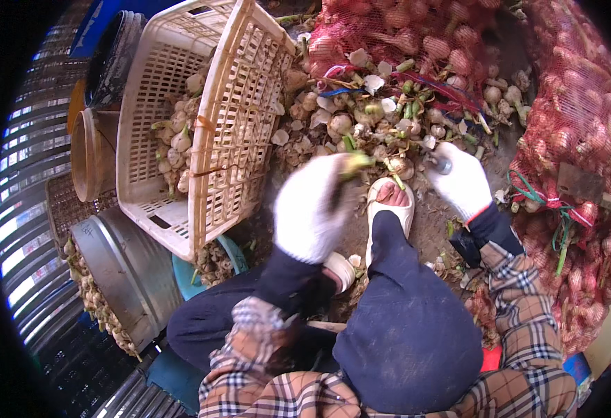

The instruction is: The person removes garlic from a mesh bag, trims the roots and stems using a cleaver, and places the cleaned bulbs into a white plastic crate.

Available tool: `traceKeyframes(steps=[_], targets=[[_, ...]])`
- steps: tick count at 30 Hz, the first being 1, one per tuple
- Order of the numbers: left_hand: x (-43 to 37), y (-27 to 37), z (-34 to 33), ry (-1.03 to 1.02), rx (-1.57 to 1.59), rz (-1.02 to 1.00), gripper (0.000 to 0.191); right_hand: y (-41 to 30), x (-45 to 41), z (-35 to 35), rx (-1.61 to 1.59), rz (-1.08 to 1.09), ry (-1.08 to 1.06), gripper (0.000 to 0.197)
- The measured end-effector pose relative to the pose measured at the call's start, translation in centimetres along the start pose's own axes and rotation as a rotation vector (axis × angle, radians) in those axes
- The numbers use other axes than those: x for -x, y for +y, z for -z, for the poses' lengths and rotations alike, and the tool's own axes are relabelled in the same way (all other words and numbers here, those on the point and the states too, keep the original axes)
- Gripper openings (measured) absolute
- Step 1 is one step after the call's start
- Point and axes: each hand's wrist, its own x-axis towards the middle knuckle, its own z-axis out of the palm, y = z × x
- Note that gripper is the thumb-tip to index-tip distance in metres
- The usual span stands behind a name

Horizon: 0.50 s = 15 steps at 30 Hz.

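My left hand [308,211], in a white knit glove and blurred by motion, grips a greenish garlic piece [356,164] at its fingertips; the palm side is hidden. Across from it, my white-gloved right hand [462,180] is closed around a small tool with a grey rounded end [442,166]; its kind is unclear. Loose garlic bulbs [341,124], cut green stems [412,108] and papery skins lie heaped on the ground just beyond both hands. To the left, a white plastic basket [203,172] tilts on its side with garlic bulbs [177,138] inside.
Red mesh sacks of garlic [582,104] stand at the right, another mesh sack [399,31] at the far side. A flat metal blade [581,182] rests on the right sack. A metal pot [128,266] full of garlic and a beige bucket [88,154] are at left.
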Motion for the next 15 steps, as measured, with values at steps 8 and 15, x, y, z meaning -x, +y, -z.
traceKeyframes(steps=[8, 15], targets=[[-2.5, -5.9, 12.4, 0.534, -0.743, 0.225, 0.063, 1.5, -3.4, -5.5, 0.013, 0.161, 0.283, 0.040], [0.9, -4.1, -0.8, -0.133, 0.765, 0.698, 0.031, 1.6, -6.6, -7.3, -0.352, -0.088, 0.069, 0.024]])
